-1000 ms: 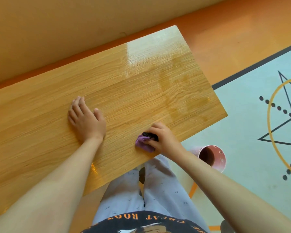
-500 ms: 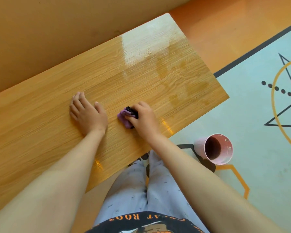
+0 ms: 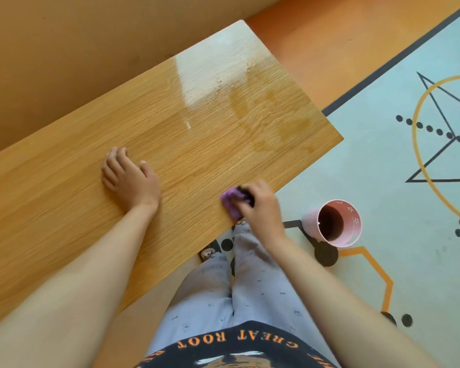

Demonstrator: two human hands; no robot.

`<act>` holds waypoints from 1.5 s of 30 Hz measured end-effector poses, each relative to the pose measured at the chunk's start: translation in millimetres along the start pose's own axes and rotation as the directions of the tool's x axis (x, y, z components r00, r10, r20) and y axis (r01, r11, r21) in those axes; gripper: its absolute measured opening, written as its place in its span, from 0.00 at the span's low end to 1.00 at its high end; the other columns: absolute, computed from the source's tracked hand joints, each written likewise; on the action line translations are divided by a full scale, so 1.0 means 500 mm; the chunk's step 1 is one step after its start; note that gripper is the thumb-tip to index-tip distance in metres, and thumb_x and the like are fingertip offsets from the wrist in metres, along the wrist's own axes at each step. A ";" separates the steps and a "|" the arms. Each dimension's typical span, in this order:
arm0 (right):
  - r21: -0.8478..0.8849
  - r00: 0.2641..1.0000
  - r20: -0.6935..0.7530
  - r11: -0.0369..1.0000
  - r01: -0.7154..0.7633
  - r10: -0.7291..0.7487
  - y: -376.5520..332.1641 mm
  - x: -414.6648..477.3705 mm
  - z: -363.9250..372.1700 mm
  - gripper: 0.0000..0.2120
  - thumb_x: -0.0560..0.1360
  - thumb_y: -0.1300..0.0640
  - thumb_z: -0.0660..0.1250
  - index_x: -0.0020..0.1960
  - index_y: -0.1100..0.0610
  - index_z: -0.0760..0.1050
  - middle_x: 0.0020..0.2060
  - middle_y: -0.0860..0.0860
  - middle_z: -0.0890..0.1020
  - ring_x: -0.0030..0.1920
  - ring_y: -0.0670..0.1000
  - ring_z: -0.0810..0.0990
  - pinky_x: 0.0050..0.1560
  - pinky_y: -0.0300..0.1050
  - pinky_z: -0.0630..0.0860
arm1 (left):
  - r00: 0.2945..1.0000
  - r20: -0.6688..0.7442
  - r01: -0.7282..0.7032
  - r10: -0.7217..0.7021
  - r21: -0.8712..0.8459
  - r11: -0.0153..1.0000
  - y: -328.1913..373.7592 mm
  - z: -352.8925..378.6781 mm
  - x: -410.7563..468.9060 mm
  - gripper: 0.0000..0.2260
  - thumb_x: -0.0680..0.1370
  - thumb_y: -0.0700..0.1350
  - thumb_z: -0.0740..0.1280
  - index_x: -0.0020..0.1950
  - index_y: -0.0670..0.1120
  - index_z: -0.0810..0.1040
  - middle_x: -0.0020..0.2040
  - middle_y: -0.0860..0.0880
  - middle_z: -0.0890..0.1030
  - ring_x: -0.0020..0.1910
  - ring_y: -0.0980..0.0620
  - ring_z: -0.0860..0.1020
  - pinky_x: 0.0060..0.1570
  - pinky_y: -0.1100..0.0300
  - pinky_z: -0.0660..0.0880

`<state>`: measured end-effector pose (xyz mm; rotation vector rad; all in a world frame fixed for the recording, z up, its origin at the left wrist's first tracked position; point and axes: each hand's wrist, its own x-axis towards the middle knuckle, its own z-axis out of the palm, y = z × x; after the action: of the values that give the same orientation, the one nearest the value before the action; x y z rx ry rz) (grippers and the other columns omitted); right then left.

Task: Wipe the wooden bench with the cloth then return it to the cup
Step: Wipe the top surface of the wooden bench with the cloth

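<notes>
While the left hand (image 3: 133, 179) stays flat, right-hand fingers (image 3: 258, 197) clutching the cloth (image 3: 230, 201) have slid toward the bench's (image 3: 197, 134) near edge.

Bright daylight is glaring white off the desk (image 3: 213, 75), far beyond the right hand (image 3: 260, 205). That hand is blurring slightly.

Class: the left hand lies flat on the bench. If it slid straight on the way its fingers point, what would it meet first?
Nothing on the bench: the left hand points over bare wood toward the far edge. Beyond that stands the orange wall, probably first contact, though depth is unclear.
</notes>
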<state>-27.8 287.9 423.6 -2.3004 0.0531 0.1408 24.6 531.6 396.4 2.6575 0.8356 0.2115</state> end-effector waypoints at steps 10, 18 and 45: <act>-0.034 0.982 -0.147 0.992 -0.125 0.119 0.090 0.085 -0.127 0.08 0.71 0.59 0.71 0.49 0.61 0.80 0.42 0.55 0.78 0.45 0.54 0.76 0.41 0.34 0.64 | 0.993 0.106 -0.045 0.042 0.026 0.999 0.023 -0.026 0.005 0.24 0.80 0.49 0.58 0.72 0.40 0.63 0.74 0.41 0.63 0.73 0.40 0.59 0.72 0.44 0.54; -0.059 0.922 -0.306 0.962 -0.268 0.238 0.155 0.178 -0.230 0.08 0.73 0.57 0.68 0.49 0.61 0.79 0.45 0.57 0.77 0.48 0.56 0.76 0.45 0.41 0.66 | 0.902 0.240 -0.361 0.360 -0.041 0.932 0.176 0.022 0.008 0.26 0.81 0.48 0.56 0.76 0.41 0.56 0.77 0.42 0.58 0.77 0.43 0.54 0.74 0.46 0.51; -0.024 0.999 0.038 0.999 0.038 -0.037 0.015 0.206 -0.054 0.08 0.72 0.59 0.69 0.50 0.58 0.79 0.44 0.52 0.75 0.48 0.50 0.73 0.46 0.40 0.68 | 0.912 0.223 -0.361 0.346 0.030 0.932 0.195 0.064 0.024 0.25 0.79 0.48 0.60 0.74 0.41 0.62 0.74 0.43 0.64 0.75 0.44 0.59 0.73 0.45 0.55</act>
<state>76.0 263.3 423.9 -2.3210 -0.0118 0.1664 93.3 454.9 402.7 2.8161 0.2937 -0.0198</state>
